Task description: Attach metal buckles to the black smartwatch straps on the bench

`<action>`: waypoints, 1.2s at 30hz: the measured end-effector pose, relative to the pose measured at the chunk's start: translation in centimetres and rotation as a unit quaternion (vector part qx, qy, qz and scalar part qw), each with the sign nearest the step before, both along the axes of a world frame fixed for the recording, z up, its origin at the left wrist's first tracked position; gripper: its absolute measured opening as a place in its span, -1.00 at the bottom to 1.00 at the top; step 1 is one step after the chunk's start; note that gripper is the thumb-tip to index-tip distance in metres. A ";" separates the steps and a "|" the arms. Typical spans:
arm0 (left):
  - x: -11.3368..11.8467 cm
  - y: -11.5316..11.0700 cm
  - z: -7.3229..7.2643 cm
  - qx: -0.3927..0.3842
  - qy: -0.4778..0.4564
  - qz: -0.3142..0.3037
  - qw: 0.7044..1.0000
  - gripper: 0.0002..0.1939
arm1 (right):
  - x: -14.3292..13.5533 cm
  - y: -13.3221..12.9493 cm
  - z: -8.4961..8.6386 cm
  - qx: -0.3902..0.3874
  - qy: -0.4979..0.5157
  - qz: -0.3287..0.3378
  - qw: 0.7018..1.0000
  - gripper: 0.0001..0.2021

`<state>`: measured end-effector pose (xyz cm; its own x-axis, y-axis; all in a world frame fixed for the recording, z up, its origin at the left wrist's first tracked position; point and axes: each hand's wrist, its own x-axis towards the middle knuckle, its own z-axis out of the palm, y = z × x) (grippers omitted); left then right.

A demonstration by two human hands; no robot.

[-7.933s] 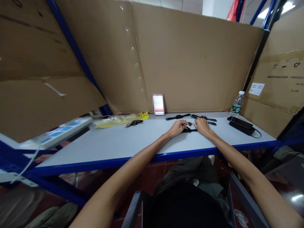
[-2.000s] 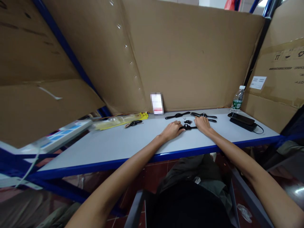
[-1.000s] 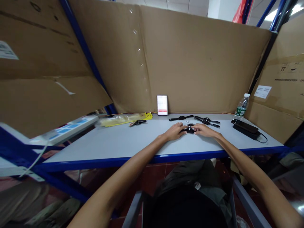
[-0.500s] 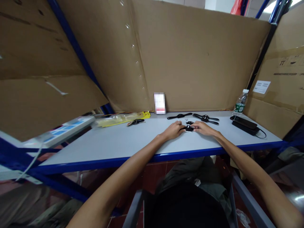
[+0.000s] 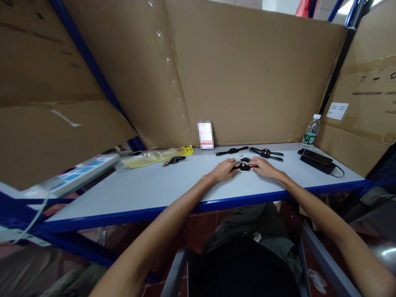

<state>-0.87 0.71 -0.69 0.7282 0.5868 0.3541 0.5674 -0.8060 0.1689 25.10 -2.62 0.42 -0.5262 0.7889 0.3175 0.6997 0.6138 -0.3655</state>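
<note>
On the counter (image 5: 148,185), the black tool (image 5: 245,168) is held at one end in the closed grip of the left hand (image 5: 225,169), while its other side is met by the right hand (image 5: 264,167), whose grip cannot be made out, a small part (image 5: 245,159) being seen just beyond.

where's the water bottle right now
In the head view, the water bottle stands at the far right corner of the table, just behind the black phone-like device and beside the printed cardboard.

Glossy black tool (image 5: 243,167); smooth, matt tabletop (image 5: 154,185); matt cardboard panel (image 5: 235,74)
</note>
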 end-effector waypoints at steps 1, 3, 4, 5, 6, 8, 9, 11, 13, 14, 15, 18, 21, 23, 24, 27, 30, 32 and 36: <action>0.0 0.0 0.0 -0.008 -0.001 -0.002 1.000 -0.53 | 0.0 -0.1 0.0 0.013 -0.008 -0.002 1.000 -0.62; 0.0 0.2 0.2 -0.027 -0.005 -0.012 1.000 -0.56 | -0.1 -0.1 0.0 0.017 -0.024 -0.001 1.000 -0.57; -0.1 0.3 0.3 -0.037 -0.010 -0.018 0.999 -0.57 | -0.1 -0.1 0.0 0.011 -0.029 0.003 1.000 -0.56; -0.1 0.4 0.3 -0.047 -0.017 -0.025 0.998 -0.59 | -0.1 -0.1 0.1 0.003 -0.032 0.007 0.999 -0.56; -0.1 0.5 0.4 -0.056 -0.023 -0.031 0.998 -0.60 | -0.1 -0.1 0.1 -0.004 -0.033 0.010 0.999 -0.56; -0.2 0.6 0.5 -0.069 -0.034 -0.040 0.996 -0.61 | 0.0 -0.1 0.1 -0.011 -0.030 0.009 0.999 -0.56; -0.2 0.6 0.5 -0.071 -0.038 -0.042 0.996 -0.61 | 0.0 -0.1 0.1 -0.011 -0.028 0.006 1.000 -0.56; -0.2 0.7 0.5 -0.072 -0.040 -0.041 0.996 -0.62 | 0.1 0.0 0.2 -0.010 -0.026 0.004 1.000 -0.56; -0.2 0.6 0.4 -0.070 -0.039 -0.040 0.996 -0.61 | 0.1 0.0 0.2 -0.008 -0.027 0.009 1.000 -0.57; -0.2 0.6 0.4 -0.069 -0.038 -0.041 0.996 -0.61 | 0.1 0.0 0.3 -0.007 -0.028 0.009 1.000 -0.58; -0.2 0.6 0.4 -0.070 -0.036 -0.042 0.996 -0.61 | 0.0 0.0 0.3 -0.006 -0.026 0.007 1.000 -0.58; -0.1 0.6 0.4 -0.067 -0.036 -0.036 0.996 -0.61 | -0.2 -0.3 0.2 0.007 -0.012 -0.015 1.000 -0.59; -0.1 0.7 0.3 -0.063 -0.036 -0.028 0.997 -0.62 | -0.4 -0.9 -0.1 0.042 -0.003 -0.032 0.999 -0.64; -0.2 0.8 0.3 -0.063 -0.036 -0.031 0.997 -0.63 | -0.5 -1.2 -0.3 0.062 -0.009 -0.039 0.997 -0.67; -0.2 0.8 0.4 -0.064 -0.036 -0.033 0.997 -0.65 | -0.6 -1.4 -0.4 0.069 -0.012 -0.042 0.997 -0.67; -0.2 0.8 0.4 -0.065 -0.038 -0.036 0.997 -0.66 | -0.7 -1.5 -0.5 0.077 -0.019 -0.052 0.995 -0.66; -0.1 0.8 0.3 -0.059 -0.034 -0.029 0.997 -0.65 | -0.8 -1.4 -0.5 0.076 -0.024 -0.058 0.995 -0.66; -0.1 0.8 0.3 -0.044 -0.025 -0.016 0.999 -0.66 | -0.8 -1.3 -0.6 0.077 -0.028 -0.062 0.995 -0.66; -0.1 0.7 0.2 -0.005 0.005 -0.013 1.000 -0.69 | -0.8 -1.2 -0.8 0.087 -0.030 -0.065 0.994 -0.66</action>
